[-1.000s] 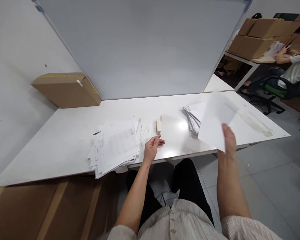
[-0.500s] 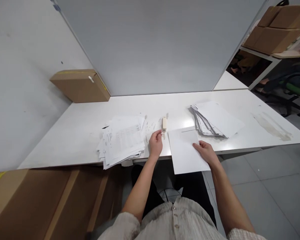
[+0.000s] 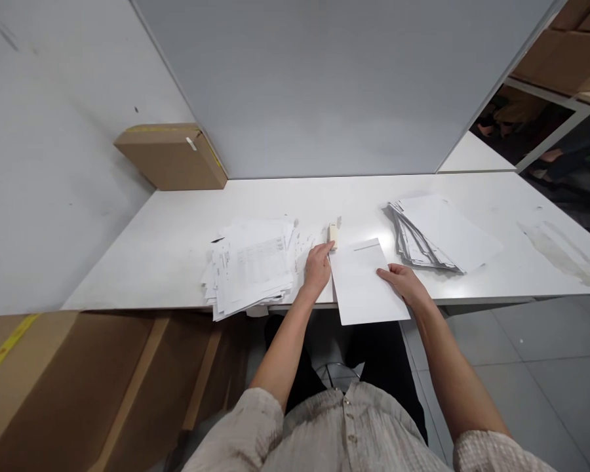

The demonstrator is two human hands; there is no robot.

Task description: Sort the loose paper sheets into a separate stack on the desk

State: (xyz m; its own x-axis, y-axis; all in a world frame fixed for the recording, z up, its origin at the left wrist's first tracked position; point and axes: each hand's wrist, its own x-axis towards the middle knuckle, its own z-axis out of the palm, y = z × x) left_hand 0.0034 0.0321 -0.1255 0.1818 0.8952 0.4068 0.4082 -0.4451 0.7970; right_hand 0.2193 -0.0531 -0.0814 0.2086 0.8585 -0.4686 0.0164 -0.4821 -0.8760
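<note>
White paper (image 3: 366, 288), with a short printed line near its far edge, lies partly on the desk and juts over the front edge. My right hand (image 3: 406, 284) is closed on its right edge, thumb on top. At the far left corner my left hand (image 3: 317, 270) pinches the paper's left edge, its fingertips meeting the near end of a small cream stapler (image 3: 333, 233). Part of that corner is hidden by the fingers. An untidy pile of printed sheets (image 3: 255, 265) lies to the left. Another stack of papers (image 3: 447, 233) lies to the right, blank side up.
The white desk (image 3: 177, 262) runs against a grey partition (image 3: 314, 85). A cardboard box (image 3: 172, 157) stands at its back left corner. Large cartons (image 3: 54, 393) fill the floor at lower left. Shelving with boxes (image 3: 565, 59) and part of another person show at far right.
My left hand has closed the small gap to the paper's left edge and the stapler. My right hand keeps its hold. The view has shifted a little.
</note>
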